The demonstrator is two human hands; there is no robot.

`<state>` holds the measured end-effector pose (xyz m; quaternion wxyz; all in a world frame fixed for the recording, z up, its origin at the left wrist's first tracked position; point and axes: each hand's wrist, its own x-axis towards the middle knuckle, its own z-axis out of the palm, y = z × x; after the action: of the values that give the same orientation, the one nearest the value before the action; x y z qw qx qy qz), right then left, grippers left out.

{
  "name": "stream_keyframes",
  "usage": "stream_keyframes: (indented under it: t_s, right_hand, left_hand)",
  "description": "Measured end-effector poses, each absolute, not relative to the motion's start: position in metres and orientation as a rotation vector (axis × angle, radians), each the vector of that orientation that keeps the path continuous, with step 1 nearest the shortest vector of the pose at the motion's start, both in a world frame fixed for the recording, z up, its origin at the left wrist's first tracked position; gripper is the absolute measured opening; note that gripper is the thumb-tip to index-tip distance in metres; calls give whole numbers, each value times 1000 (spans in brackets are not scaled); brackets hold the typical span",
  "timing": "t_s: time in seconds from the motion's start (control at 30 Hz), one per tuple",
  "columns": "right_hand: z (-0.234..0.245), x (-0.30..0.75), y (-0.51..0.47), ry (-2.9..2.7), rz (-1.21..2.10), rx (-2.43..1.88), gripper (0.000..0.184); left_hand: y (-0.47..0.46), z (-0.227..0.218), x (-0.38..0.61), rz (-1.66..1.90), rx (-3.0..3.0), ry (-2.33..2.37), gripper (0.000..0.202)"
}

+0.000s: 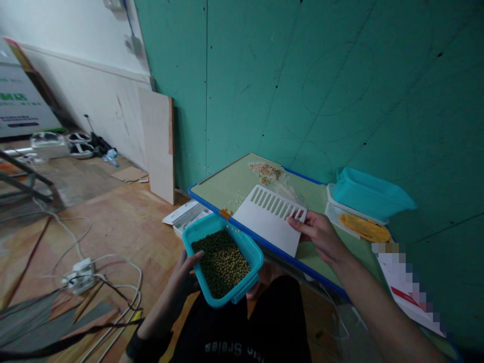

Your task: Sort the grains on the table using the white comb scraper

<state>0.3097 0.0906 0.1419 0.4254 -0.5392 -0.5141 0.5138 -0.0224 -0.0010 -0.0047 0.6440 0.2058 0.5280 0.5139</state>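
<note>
Black clothing (242, 327) with pale lettering occupies six o'clock; I take directions from the teal tub, twelve pointing away from the wearer. The teal tub (260, 254) sits above the lap, just outside the table edge. It contains dark green beans (206, 247) and tan beans (230, 257) in one bed. The left hand (187, 269) grips it at nine o'clock, thumb over the rim, remaining fingers mostly hidden. At two o'clock, a white slotted scraper (266, 227) overlies the table edge, slots on the far side. The right hand (317, 233), between two and three, pinches the scraper's right end, thumb uppermost. On the table (223, 186), white grains (291, 192) and a mixed heap (264, 170) lie loose at one o'clock. From where I stand, I judge the work part done: the tub is loaded; the heap and grains remain ungathered.
</note>
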Motion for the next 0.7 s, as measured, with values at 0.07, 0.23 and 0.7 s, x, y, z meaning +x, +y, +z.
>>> stream_keyframes:
  t_s: [0.07,0.23,0.7]
  right_hand:
    - [142,307,92,-1267,1296,-1345,54]
    - [142,297,97,-1191,1256,-1331,55]
    - [141,258,128,-1248,1217,-1300,61]
  left_hand:
    - [-2,0,-22,1168,472,1205,88]
    - [-3,4,-22,1174,447,1213,89]
    - [5,-14,-45,1187,390,1184,95]
